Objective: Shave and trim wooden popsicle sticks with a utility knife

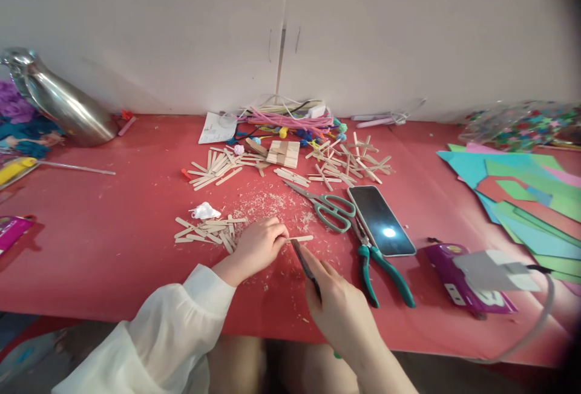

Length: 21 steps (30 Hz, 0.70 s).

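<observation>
My left hand (260, 241) is closed on one end of a wooden stick (303, 238), low over the red table (149, 200). Wrapped round a dark narrow tool (305, 265), my right hand (338, 297) is just to the right. The tool's tip touches or nearly touches the stick. Pale wood shavings (267, 201) are scattered beyond and around my hands. A pile of short sticks (211, 232) lies beside my left wrist, with a crumpled white piece (206, 210) behind it.
Green-handled scissors (336, 212), teal-handled pliers (385, 270) and a phone (381, 218) lie to the right. Further right are a purple box (454, 279) and coloured sheets (535, 200). More sticks (218, 167) and pink pipe cleaners (290, 118) lie behind. A metal jug (68, 100) stands back left.
</observation>
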### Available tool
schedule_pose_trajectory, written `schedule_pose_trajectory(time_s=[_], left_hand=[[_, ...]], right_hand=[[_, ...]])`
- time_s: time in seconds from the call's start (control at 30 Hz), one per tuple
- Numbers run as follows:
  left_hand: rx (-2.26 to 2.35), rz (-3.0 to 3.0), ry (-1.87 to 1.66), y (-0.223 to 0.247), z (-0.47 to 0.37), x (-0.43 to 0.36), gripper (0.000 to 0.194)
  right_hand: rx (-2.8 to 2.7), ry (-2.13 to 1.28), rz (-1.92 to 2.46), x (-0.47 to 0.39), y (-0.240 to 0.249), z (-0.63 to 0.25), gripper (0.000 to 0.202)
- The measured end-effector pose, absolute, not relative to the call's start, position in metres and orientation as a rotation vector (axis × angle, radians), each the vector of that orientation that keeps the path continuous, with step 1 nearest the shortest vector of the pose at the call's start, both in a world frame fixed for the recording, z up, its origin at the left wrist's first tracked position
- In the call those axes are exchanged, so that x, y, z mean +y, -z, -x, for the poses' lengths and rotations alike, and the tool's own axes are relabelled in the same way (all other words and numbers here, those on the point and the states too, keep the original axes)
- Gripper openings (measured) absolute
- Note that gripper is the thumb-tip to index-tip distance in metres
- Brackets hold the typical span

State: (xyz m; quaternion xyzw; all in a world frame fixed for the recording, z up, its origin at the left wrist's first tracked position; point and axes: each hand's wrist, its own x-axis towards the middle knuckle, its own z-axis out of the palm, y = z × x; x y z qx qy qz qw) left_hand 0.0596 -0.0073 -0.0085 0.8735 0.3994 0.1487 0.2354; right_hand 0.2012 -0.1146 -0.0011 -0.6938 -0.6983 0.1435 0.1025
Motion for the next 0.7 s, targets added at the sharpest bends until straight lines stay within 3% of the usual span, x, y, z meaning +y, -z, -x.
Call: schedule_pose_trajectory(time_s=[0.33,0.7], left_hand=[[1.121,-2.419,-0.393,0.009,-0.059,-0.008,0.013],[1.103,-2.416,-0.454,0.012,-0.06,-0.008,0.013]], right_hand=[[-2.061,-0.416,2.051,-0.108,-0.008,-0.205,0.053],[-1.939,-0.658,1.782,-0.115,-0.024,-0.226,0.049]])
